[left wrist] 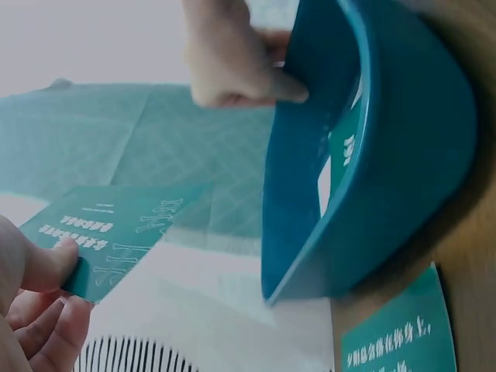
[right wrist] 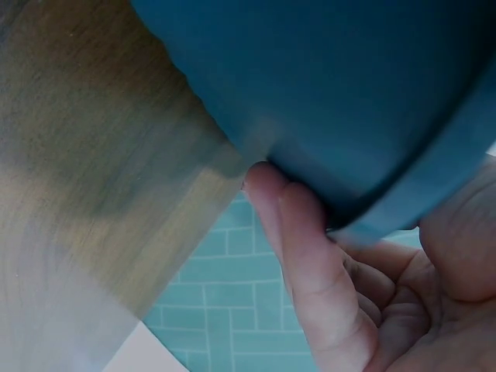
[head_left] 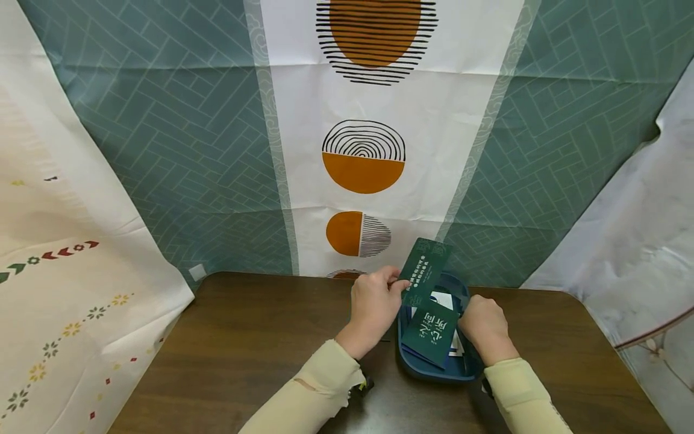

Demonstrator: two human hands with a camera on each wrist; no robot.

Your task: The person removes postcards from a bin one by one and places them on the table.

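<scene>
My left hand (head_left: 374,307) pinches a dark green card (head_left: 427,268) printed with white characters, between thumb and fingers. The card is raised over the far left side of a blue plastic bin (head_left: 434,376). At the bin's right side, my right hand (head_left: 486,328) grips the rim, with thumb and fingers on either side of the wall in the right wrist view. Inside the bin lies another green card (head_left: 432,330) with white writing, over white pieces (head_left: 441,299) that are partly covered. A further green card (left wrist: 407,333) is on the table beside the bin in the left wrist view.
The brown wooden table (head_left: 244,349) carries the bin on its right half. Behind it hangs a green and white cloth (head_left: 217,181) with orange and black shapes. Pale patterned cloths hang at the left (head_left: 81,301) and right (head_left: 640,241).
</scene>
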